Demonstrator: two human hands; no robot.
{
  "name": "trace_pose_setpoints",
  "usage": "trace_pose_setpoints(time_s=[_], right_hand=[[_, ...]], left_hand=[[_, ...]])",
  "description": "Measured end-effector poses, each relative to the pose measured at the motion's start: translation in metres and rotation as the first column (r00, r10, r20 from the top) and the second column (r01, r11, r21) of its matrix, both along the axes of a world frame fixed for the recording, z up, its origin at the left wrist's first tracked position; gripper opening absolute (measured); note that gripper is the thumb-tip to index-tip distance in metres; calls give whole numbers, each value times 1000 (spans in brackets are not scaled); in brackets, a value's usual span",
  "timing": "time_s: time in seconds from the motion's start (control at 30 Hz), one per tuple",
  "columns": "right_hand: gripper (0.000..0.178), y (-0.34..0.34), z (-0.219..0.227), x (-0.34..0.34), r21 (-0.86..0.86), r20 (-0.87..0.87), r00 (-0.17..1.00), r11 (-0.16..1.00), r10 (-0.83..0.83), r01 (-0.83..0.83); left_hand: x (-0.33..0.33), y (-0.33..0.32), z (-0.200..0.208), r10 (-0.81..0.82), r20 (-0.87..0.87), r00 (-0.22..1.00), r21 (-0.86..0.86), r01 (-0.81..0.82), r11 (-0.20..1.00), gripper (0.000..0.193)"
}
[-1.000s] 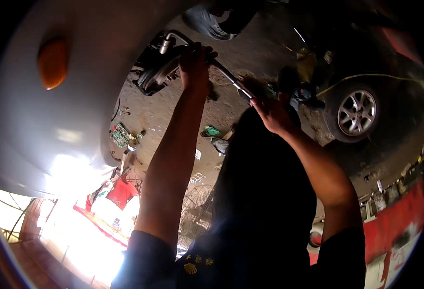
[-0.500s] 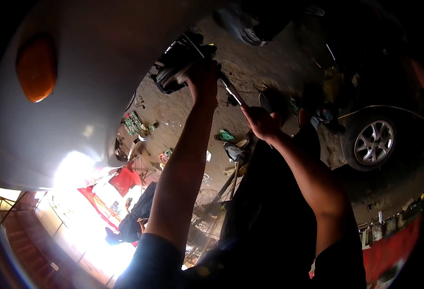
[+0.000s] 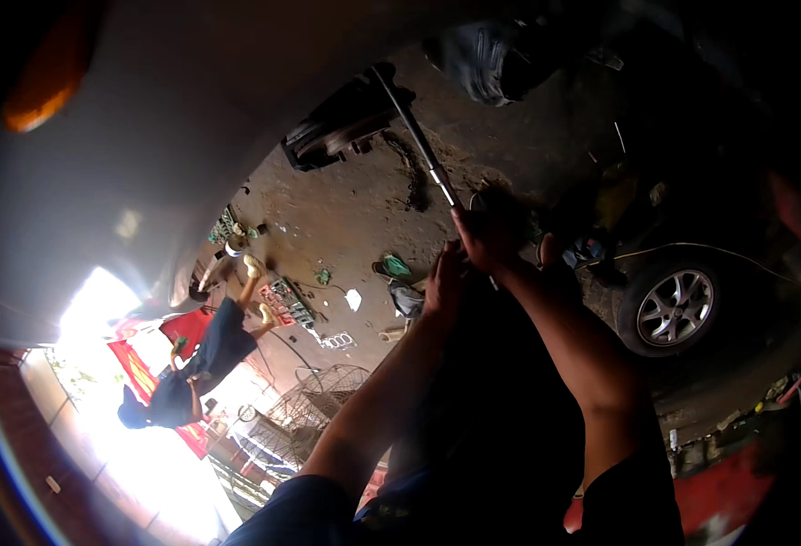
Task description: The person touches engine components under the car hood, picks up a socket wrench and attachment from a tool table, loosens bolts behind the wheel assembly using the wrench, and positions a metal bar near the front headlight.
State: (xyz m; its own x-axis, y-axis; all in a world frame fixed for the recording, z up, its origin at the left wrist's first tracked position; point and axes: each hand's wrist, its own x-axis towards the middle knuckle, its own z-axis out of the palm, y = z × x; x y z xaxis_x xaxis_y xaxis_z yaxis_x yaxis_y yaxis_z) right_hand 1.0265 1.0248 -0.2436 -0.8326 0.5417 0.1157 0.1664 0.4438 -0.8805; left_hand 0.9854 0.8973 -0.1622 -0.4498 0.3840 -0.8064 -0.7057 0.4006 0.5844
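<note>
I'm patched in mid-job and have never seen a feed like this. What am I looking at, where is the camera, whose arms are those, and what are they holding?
This is one view from a wide fisheye camera worn on a person's head, so straight edges bend and the rim goes dark. There is no machine: the two forearms rising from the lower edge are the wearer's own.

The right hand grips the lower end of a long metal bar. The bar's far end reaches up to a dark wheel-hub part under the pale car body. The left hand is just below the right one, close to the bar's end; whether it grips it I cannot tell.

Around them: a dirt floor with scattered litter, another car's wheel on the right, and another person on the left.
</note>
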Motion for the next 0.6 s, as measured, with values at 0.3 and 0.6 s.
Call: trace_pose_setpoints(time_s=[0.3, 0.6], right_hand=[[54, 7, 124, -24, -474, 177, 964, 876, 196, -91], [65, -3, 127, -36, -640, 205, 964, 769, 172, -1]], left_hand=[[40, 15, 71, 473, 324, 819, 200, -548, 812, 75], [24, -16, 59, -35, 705, 709, 631, -603, 488, 54]])
